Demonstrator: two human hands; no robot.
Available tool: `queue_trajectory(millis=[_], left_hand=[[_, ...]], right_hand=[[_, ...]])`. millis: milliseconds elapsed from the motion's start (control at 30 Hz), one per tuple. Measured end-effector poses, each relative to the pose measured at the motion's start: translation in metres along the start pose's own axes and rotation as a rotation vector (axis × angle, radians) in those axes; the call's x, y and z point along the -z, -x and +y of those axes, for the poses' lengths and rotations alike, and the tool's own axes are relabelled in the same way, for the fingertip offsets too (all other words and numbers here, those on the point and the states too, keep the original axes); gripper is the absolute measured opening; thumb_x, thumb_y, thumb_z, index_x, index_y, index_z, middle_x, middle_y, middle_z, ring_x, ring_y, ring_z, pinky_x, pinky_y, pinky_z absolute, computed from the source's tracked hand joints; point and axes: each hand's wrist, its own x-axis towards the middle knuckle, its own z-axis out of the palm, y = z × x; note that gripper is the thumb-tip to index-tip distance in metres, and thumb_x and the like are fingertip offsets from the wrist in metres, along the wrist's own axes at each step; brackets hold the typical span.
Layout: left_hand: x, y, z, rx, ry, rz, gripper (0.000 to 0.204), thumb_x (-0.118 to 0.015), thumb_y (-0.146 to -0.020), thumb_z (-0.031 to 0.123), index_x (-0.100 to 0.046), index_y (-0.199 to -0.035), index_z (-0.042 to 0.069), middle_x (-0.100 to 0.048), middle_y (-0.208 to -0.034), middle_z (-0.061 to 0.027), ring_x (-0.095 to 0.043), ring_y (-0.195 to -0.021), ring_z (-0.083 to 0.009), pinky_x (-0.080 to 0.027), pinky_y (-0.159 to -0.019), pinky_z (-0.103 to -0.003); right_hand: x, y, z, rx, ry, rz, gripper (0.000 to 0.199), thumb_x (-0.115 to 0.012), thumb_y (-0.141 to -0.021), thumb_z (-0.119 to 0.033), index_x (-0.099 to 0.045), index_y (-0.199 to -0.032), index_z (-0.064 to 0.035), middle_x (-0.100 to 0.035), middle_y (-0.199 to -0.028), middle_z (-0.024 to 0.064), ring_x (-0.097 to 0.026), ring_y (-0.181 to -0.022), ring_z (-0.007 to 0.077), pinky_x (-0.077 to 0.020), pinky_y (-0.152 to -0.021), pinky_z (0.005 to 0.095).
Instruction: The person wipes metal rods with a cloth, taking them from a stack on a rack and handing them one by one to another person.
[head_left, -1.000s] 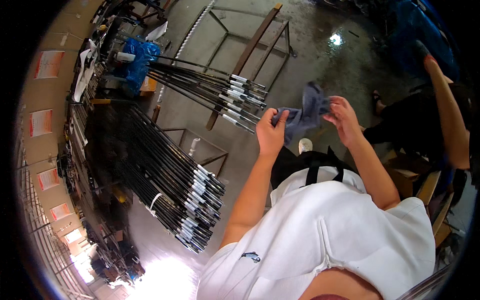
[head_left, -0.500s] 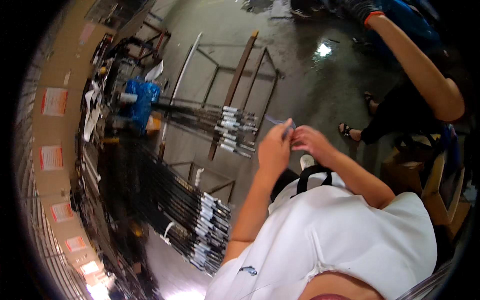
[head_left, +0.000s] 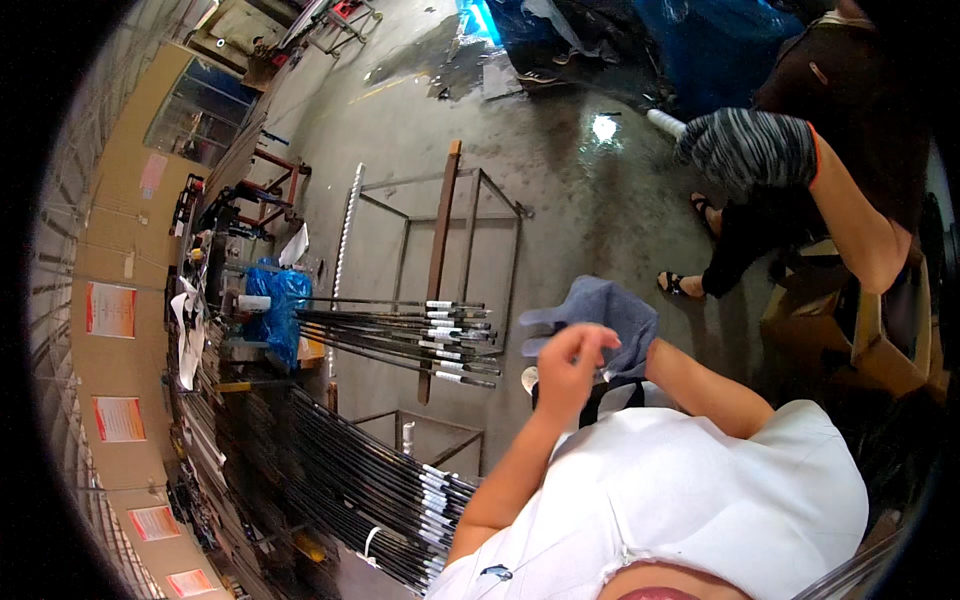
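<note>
A thin grey-blue glove point(head_left: 632, 318) covers my right hand point(head_left: 600, 300), up to about the wrist. Two of its finger ends stick out to the left, apart from each other; the skin inside is hidden. In front of the glove's near side is my left hand point(head_left: 568, 372), bare, with fingers curled in. Its fingertips overlap the glove, and whatever they pinch is hidden.
Dark rods with white labels point(head_left: 445, 345) rest across a metal frame point(head_left: 518, 260); another bundle of rods point(head_left: 370, 490) lies nearer. At right, a co-worker's striped-gloved hand point(head_left: 750, 152) grips a white-ended bar point(head_left: 666, 123). An open cardboard box point(head_left: 830, 335) stands below.
The small bunched glove between both hands is now spread out over my right hand. My left hand has moved lower in the picture. The co-worker's gloved hand has come lower and nearer.
</note>
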Motion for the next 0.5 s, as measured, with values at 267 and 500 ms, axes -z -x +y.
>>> queue_trajectory(millis=[267, 500], left_hand=[[-0.073, -0.101, 0.010, 0.239, 0.999, -0.338, 0.047, -0.042, -0.091, 0.047, -0.050, -0.114, 0.006, -0.047, -0.128, -0.0103, -0.044, -0.116, -0.0202, -0.033, -0.096, -0.033], [-0.110, -0.127, 0.032, -0.138, 1.117, -0.102, 0.028, -0.041, -0.096, 0.025, -0.040, -0.114, 0.005, -0.053, -0.113, -0.0107, -0.052, -0.106, -0.0227, -0.041, -0.090, -0.032]], right_hand=[[0.042, 0.054, 0.004, 0.009, 1.006, 0.450, 0.023, -0.062, -0.063, -0.031, -0.061, -0.074, -0.0111, -0.058, -0.071, 0.0125, -0.055, -0.068, 0.0334, -0.0430, -0.063, 0.0391], [0.052, 0.103, 0.013, -0.098, 1.072, 0.409, 0.016, -0.061, -0.060, -0.024, -0.061, -0.070, -0.0117, -0.056, -0.064, 0.0072, -0.054, -0.065, 0.0294, -0.0419, -0.061, 0.0376]])
